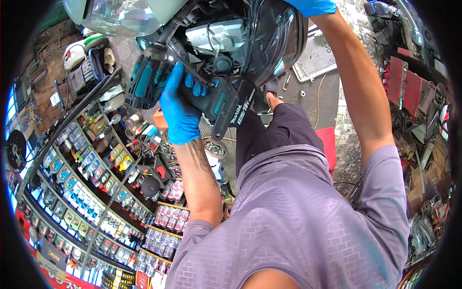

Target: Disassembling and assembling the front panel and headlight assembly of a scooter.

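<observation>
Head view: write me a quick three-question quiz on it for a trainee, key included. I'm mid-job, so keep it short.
1. Multiple choice: what does the left hand grip? A a hammer; B a cordless power tool; C a paintbrush.
2. True or false: the picture's upper edge cuts off part of the right hand.
3. Fill in the colour: the glove on the left hand is ____.

Key: 1 B; 2 true; 3 blue.
</observation>
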The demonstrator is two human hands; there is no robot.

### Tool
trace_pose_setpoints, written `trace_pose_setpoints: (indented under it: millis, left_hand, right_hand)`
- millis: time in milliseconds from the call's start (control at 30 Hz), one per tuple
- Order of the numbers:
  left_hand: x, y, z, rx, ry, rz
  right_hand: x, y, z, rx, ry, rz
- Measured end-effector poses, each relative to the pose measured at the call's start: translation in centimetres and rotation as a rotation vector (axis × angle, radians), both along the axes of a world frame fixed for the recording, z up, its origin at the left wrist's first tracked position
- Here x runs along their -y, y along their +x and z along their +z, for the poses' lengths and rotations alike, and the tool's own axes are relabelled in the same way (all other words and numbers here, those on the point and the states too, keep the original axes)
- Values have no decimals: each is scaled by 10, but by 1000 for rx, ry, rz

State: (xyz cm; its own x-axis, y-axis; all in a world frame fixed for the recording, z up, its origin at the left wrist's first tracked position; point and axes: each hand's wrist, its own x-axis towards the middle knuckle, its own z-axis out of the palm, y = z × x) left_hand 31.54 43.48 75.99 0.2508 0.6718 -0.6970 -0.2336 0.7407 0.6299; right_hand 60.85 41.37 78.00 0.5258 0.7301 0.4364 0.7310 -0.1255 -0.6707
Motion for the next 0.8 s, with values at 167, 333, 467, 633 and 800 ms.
trace_pose_setpoints:
  millis: [167,333,467,633,800]
  left_hand:
    - [0,-4,3,78,-55,-9]
    - [0,-6,-7,80,-37,-34]
    - [0,-7,-5,130,-35,-38]
    - [2,-7,-20,80,89,-46]
    - [3,-1,-9,62,80,-13]
  right_hand:
    - [-1,4,-5,90,47,53]
    - [-3,8,-13,226,3,47]
    - [-4,4,-3,205,-110,24]
    - [-8,6,-21,56,35,65]
    - [-10,9,-25,44,30,8]
